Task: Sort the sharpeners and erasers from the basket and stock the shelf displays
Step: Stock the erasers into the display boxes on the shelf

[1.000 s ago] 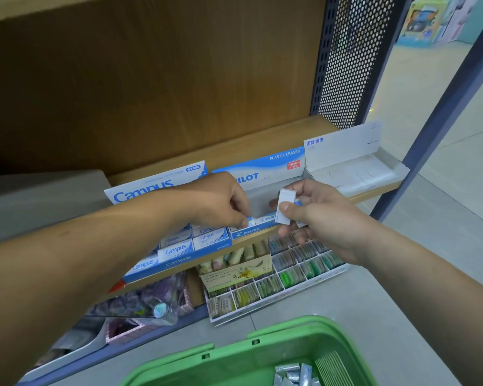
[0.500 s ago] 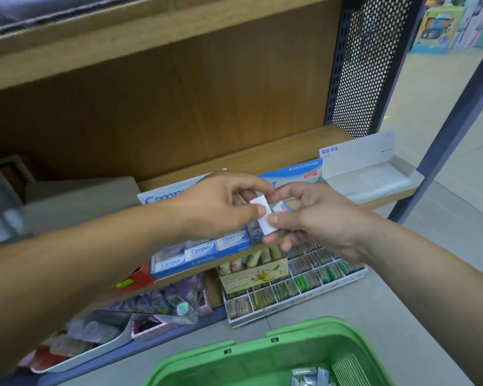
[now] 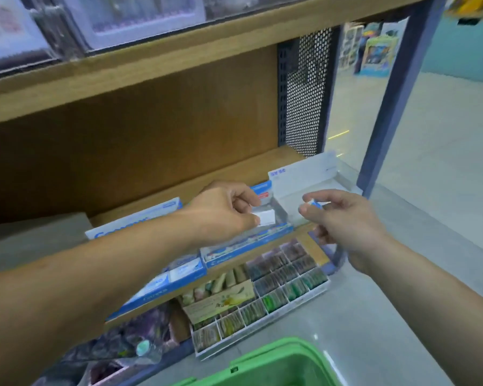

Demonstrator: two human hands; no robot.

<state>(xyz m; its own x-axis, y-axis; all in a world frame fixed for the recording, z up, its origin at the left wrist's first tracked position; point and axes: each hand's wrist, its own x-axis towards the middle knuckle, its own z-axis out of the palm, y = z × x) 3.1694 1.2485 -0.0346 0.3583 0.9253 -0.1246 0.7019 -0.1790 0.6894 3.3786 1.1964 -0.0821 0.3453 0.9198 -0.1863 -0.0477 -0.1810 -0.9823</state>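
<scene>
My left hand [image 3: 229, 210] pinches a small white eraser [image 3: 267, 217] above the blue Pilot eraser display box [image 3: 248, 240] on the wooden shelf [image 3: 234, 168]. My right hand [image 3: 343, 218] is a little to the right, its fingers closed on another small eraser with a blue sleeve [image 3: 314, 203], in front of the white display box [image 3: 304, 176]. The blue Campus eraser box [image 3: 140, 221] sits left of the Pilot box, partly hidden by my left forearm. The green basket [image 3: 276, 366] shows at the bottom edge; its contents are out of view.
A divided tray of colourful small items [image 3: 276, 291] sits on the floor-level shelf below. A perforated metal side panel [image 3: 304, 93] and a blue-grey post [image 3: 391, 107] bound the shelf on the right. An upper wooden shelf [image 3: 151, 62] overhangs. Grey floor lies to the right.
The hands met in the middle half a second ago and have now drawn apart; the white eraser passed to my left hand, the right keeps a blue-sleeved one. The camera tilted up.
</scene>
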